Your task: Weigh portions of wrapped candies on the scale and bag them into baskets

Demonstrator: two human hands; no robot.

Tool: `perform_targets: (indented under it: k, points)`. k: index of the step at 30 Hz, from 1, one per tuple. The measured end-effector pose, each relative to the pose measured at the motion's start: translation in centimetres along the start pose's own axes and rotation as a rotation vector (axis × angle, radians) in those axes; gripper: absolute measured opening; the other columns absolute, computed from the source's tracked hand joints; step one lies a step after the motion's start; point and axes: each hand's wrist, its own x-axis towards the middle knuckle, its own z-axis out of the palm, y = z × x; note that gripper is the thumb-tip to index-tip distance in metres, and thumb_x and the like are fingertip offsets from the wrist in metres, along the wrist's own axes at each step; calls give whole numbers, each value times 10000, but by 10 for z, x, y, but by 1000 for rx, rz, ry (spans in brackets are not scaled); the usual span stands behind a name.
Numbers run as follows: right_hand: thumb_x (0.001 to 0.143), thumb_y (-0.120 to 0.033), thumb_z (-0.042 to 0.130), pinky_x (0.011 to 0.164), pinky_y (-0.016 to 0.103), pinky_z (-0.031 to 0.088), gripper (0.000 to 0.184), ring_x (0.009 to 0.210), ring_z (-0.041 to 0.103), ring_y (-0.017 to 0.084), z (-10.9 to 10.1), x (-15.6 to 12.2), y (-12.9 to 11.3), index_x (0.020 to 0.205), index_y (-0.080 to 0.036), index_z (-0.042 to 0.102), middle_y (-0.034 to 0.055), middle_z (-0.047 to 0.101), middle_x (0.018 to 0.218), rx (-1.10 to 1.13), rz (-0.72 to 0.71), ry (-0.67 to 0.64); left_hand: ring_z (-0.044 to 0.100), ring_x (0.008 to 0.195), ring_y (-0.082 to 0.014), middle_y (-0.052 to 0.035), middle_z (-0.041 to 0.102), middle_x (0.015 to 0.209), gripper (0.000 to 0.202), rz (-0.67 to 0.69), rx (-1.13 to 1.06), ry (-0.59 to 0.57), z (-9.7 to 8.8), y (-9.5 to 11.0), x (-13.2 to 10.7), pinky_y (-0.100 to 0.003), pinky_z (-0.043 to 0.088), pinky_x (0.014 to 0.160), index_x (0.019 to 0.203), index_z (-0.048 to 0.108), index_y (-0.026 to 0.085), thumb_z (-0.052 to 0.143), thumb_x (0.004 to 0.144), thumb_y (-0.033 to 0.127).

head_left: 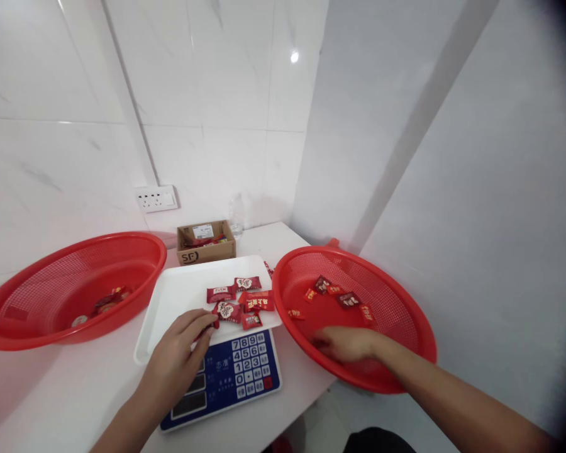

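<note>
Head view: The left hand (pixel 179 346) is half-closed over the near part of the white tray (pixel 177 289), fingertips against a red wrapper (pixel 216 323); whether it is gripped cannot be determined. Red packets (pixel 228 311) lie at the tray's right side, beyond the scale keypad (pixel 251 363). The right hand (pixel 346 343) is inside the right basket (pixel 396 296), fingers bent, contents indeterminable; small packets (pixel 348 301) lie beyond it.
</note>
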Motion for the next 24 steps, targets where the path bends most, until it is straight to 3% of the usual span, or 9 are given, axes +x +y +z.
perform_targets:
  k: [5, 9, 17, 24]
  points:
    - [765, -191, 547, 582, 223, 466, 284, 738, 636, 148, -7, -2, -1, 996, -227, 707, 33, 705, 932, 90, 72, -153, 619, 1001, -220, -68, 662, 1078, 339, -25, -3, 5, -4, 1, 0, -353, 524, 860, 1014, 665, 224, 408, 904, 416]
    - [828, -243, 491, 642, 230, 489, 325, 833, 635, 149, -5, -3, 2, 1120, -213, 630, 59, 658, 1080, 162, 47, -167, 610, 1017, -218, -59, 662, 1084, 337, -21, -12, -3, -4, 1, -1, -365, 509, 890, 1026, 661, 226, 416, 902, 422]
    - [790, -159, 509, 654, 249, 453, 147, 725, 605, 143, 1, 9, 4, 847, -174, 644, 23, 667, 839, 49, -16, -42, 606, 1017, -213, -60, 657, 1080, 339, -20, -28, -15, -3, 2, -2, -354, 513, 883, 1020, 659, 223, 415, 903, 428]
    - [863, -152, 514, 804, 320, 456, 134, 901, 611, 192, -11, 41, 9, 935, -145, 627, 86, 663, 986, -165, 67, 183, 602, 1025, -212, -64, 650, 1093, 344, -26, -30, -32, -2, 4, 0, -347, 517, 875, 1029, 655, 217, 410, 908, 425]
